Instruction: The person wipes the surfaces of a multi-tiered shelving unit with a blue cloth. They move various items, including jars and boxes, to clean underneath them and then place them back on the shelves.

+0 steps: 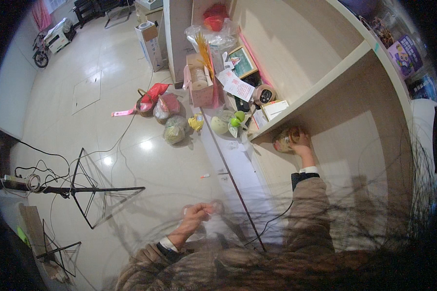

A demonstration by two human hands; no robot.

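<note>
In the right-hand compartment of a pale wooden shelf unit, my right hand (301,142) grips a rounded jar (283,141), clear with yellowish contents, near its lid end. The jar is low in the compartment, close to the upright divider (335,83). My left hand (198,215) hovers in front of my body over the floor, fingers curled and thumb near the index finger. Whether anything small is between those fingers is unclear. On the other side of the divider are a green fan-like item (236,119), white boxes (275,109) and a round pinkish-gold device (265,95).
Printed papers (238,87), a framed picture (243,62) and a pink box (200,82) crowd the left compartment. Baskets (145,103) and a wrapped bundle (175,131) sit on the tiled floor. A black tripod stand (109,189) with loose cables spreads at left. A small orange-tipped item (205,176) lies nearby.
</note>
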